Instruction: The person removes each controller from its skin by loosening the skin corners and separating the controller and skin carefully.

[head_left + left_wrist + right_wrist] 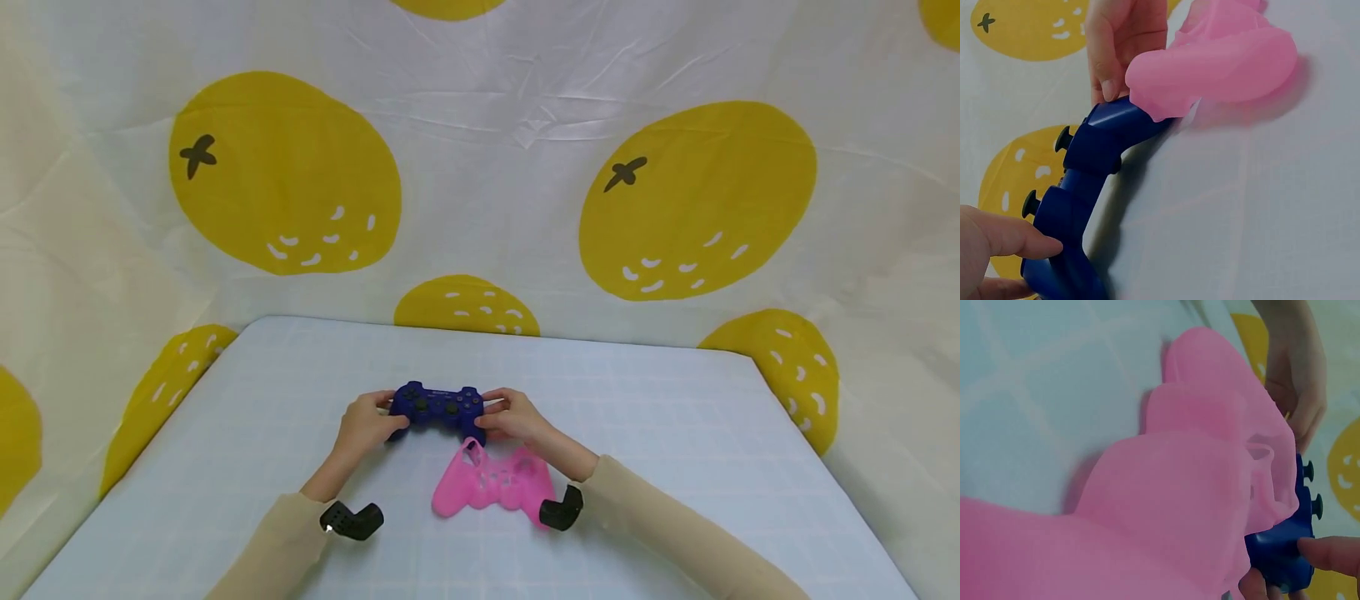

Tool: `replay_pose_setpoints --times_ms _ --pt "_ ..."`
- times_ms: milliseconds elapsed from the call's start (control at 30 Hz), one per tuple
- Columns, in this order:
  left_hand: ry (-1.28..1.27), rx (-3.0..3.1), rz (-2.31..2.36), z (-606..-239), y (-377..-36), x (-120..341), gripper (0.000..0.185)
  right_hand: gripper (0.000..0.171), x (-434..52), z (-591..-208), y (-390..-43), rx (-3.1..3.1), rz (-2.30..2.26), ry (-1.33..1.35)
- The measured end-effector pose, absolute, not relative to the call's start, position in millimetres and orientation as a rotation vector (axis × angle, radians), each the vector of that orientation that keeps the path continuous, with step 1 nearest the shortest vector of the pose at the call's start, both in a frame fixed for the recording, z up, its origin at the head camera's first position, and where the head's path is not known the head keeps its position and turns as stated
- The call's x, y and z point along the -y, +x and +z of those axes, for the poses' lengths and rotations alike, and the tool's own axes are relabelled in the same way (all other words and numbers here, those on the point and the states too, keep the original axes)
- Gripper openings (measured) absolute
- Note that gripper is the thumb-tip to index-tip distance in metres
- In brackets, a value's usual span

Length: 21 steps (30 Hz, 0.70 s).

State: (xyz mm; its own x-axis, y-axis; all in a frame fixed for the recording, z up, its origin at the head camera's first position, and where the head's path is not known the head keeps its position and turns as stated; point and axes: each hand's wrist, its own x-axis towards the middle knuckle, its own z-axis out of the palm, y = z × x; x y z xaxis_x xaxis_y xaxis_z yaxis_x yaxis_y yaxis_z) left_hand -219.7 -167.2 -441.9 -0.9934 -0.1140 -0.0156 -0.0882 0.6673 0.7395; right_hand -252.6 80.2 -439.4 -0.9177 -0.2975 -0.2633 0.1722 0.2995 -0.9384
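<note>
A dark blue game controller (438, 407) sits on the pale blue table (675, 433), gripped at both ends. My left hand (367, 421) holds its left grip, thumb on top; my right hand (513, 417) holds the right grip. A pink silicone controller cover (491, 483) lies limp on the table just in front, touching the controller's near edge. The left wrist view shows the blue controller (1085, 187) with both thumbsticks, the pink cover (1222, 62) and my left hand's fingers (1004, 240). The pink cover (1179, 500) fills the right wrist view, with the controller (1285, 544) behind it.
A white cloth with large yellow orange prints (285, 175) hangs behind and beside the table. Black wrist camera mounts (352, 521) sit on both forearms. The table's edges run close to the cloth on the left and right.
</note>
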Motion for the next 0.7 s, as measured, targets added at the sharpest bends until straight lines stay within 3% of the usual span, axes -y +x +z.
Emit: replay_pose_setpoints --times_ms 367,700 --pt "0.135 2.813 -1.323 -443 -212 168 0.054 0.053 -89 -433 -249 -2.15 -1.502 -0.228" --pt "-0.048 2.506 -1.302 -428 -199 155 0.032 0.045 -116 -422 -240 -2.298 -1.397 -0.487"
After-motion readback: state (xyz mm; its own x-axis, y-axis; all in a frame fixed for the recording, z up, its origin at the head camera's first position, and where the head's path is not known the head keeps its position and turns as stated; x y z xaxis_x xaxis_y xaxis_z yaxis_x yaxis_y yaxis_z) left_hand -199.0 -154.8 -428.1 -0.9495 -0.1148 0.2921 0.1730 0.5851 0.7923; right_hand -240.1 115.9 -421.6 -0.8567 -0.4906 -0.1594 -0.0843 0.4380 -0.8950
